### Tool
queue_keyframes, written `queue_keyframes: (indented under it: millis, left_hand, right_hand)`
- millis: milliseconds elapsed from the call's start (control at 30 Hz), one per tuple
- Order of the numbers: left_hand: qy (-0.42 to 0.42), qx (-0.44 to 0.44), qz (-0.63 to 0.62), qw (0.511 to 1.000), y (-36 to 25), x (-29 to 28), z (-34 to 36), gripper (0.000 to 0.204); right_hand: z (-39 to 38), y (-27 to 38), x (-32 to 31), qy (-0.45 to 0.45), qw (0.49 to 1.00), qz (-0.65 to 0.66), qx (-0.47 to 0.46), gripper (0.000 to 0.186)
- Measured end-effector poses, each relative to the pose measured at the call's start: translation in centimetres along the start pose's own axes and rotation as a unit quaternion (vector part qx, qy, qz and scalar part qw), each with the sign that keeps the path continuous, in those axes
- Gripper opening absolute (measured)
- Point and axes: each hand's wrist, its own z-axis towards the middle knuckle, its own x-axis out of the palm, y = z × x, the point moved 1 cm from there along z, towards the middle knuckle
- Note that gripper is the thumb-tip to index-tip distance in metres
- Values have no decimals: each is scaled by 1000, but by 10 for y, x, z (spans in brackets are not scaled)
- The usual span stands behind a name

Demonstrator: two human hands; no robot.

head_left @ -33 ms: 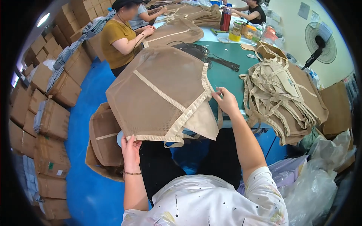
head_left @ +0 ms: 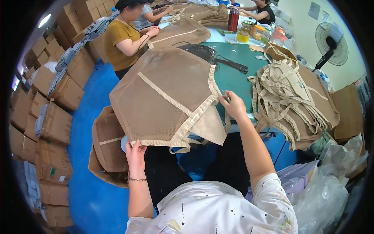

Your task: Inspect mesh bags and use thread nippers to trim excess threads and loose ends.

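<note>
A brown mesh piece (head_left: 156, 105) with cream binding, a centre strip and straps lies across the table's near edge and hangs past it. A cream fabric flap (head_left: 206, 124) shows beneath its right side. My left hand (head_left: 136, 154) pinches the lower left corner of the binding. My right hand (head_left: 233, 105) is closed at the right edge of the piece, with a small shiny item between its fingertips that I cannot make out. To the right, a pile of similar pieces with tangled cream straps (head_left: 288, 97) is heaped on the green mat (head_left: 233, 50).
A carton (head_left: 95, 163) of mesh pieces stands left of my legs. Stacked boxes (head_left: 54, 163) line the blue floor (head_left: 89, 210). Co-workers (head_left: 122, 43) work along the table among jars (head_left: 243, 33), a red flask (head_left: 233, 19) and black cords (head_left: 194, 52). A fan (head_left: 331, 45) and plastic bags (head_left: 323, 191) are right.
</note>
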Motion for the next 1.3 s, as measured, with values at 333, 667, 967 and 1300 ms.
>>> queue_keyframes:
  millis: [333,667,967,1300]
  left_hand:
    - [-13,16,79,997,9,15,-6,39]
    - [-40,160,248,955,48,6,-62,28]
    - [101,447,564,687,24,53,-90,36]
    - [218,452,558,661,-5,108,-46,38]
  right_hand:
    - [-21,-6,0,-14,995,-45,-83,43]
    - [-24,-29,-7,-72,918,388,-28,17]
    - [-110,-14,9,-136,970,201,-26,20]
    - [-116,13,-5,-84,970,226,-10,24]
